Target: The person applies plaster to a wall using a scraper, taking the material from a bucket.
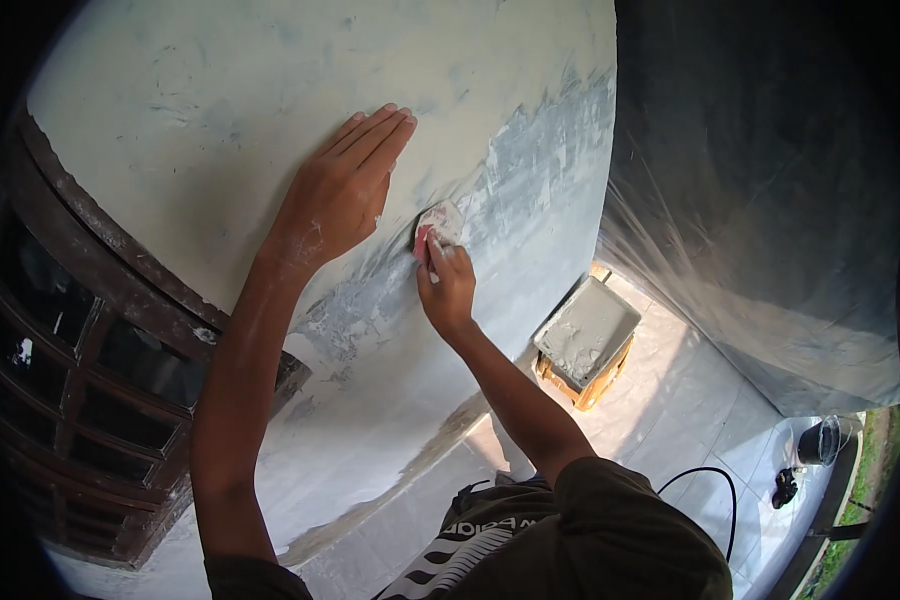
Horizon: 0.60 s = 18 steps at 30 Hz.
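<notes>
My left hand (345, 185) lies flat against the pale wall (270, 60), its fingers stretched out and pointing up to the right. Lower and to its right, my right hand (448, 290) grips a small scraper (437, 228) with a pink-red part and a whitish, smeared surface. The scraper rests on the wall at the edge of a grey, streaky patch (530, 160). White residue marks both hands. Part of the scraper is hidden by my right fingers.
A tray of grey-white paste (588, 330) stands on a wooden stool (595, 388). Plastic sheeting (750, 250) hangs at the right. A dark-framed window (100, 370) is at the left. A bucket (820, 440) and black cable (715, 470) are on the tiled floor (670, 410).
</notes>
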Tool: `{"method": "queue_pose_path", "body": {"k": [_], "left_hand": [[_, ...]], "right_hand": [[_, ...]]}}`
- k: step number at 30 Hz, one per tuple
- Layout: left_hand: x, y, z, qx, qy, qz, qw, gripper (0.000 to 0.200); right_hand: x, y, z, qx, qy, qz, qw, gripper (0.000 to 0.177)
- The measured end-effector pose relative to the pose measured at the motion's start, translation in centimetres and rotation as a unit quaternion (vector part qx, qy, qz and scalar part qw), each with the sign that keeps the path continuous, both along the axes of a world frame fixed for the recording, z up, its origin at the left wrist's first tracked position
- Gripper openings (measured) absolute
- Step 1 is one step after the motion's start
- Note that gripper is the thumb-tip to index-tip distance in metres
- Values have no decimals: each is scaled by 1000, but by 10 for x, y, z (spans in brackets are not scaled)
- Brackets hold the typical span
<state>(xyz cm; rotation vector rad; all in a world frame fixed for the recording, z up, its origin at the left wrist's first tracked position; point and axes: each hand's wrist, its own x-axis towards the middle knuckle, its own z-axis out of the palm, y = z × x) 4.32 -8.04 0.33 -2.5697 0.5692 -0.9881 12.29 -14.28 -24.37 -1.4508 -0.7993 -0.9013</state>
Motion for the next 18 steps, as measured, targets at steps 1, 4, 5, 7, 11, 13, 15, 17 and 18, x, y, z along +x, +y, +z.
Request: {"method": "queue_pose_path", "body": {"k": [1, 4, 5, 7, 11, 13, 15, 17, 18], "left_hand": [[1, 0, -1, 12, -7, 1, 1000, 42], [5, 2, -3, 22, -12, 1, 1000, 41], [5, 3, -4, 21, -12, 3, 1000, 41], [5, 4, -6, 9, -1, 4, 1000, 42], [8, 2, -8, 22, -11, 11, 1000, 41], [11, 1, -9, 24, -10, 10, 1000, 41], [13, -1, -11, 25, -8, 6, 1000, 41], [16, -3, -11, 21, -5, 0, 1000, 40], [17, -3, -11, 21, -5, -2, 1000, 40]], "right_hand": [[-26, -1, -12, -18, 28, 42, 999, 49], [-60, -20, -11, 11, 16, 115, 993, 39], [-52, -26, -6, 43, 18, 105, 993, 38], [-26, -40, 13, 76, 45, 66, 994, 41], [46, -28, 38, 84, 80, -15, 993, 47], [49, -17, 35, 46, 73, -23, 996, 48], [27, 1, 21, 15, 73, -11, 997, 47], [-12, 6, 5, -1, 54, 22, 998, 48], [-34, 4, -1, 1, 48, 60, 997, 46]]}}
